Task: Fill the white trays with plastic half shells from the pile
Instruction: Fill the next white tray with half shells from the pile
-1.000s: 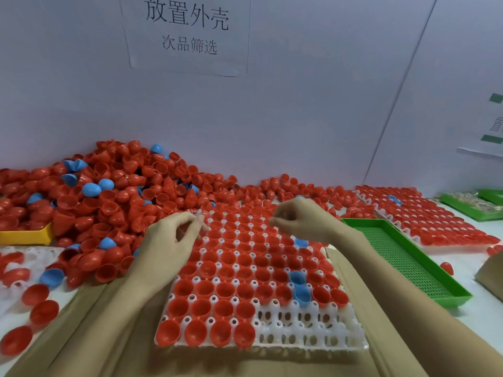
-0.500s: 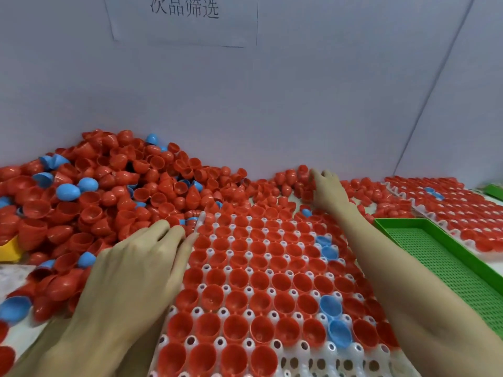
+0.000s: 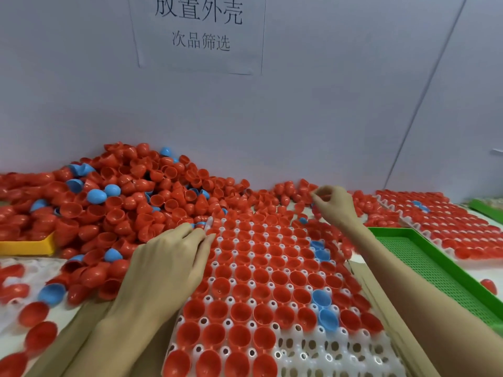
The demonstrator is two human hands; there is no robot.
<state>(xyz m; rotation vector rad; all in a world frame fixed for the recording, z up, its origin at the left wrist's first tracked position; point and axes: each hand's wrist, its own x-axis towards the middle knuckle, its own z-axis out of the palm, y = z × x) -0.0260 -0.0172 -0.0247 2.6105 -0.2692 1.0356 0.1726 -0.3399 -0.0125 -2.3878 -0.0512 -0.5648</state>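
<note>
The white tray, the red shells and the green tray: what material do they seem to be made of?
White tray: looks like thin moulded plastic, slightly translucent, with glossy round holes. Red shells: smooth, shiny plastic; light glints on their curved walls, as the task says. Green tray: probably rigid plastic with a matte finish, its floor a fine perforated grid.
</note>
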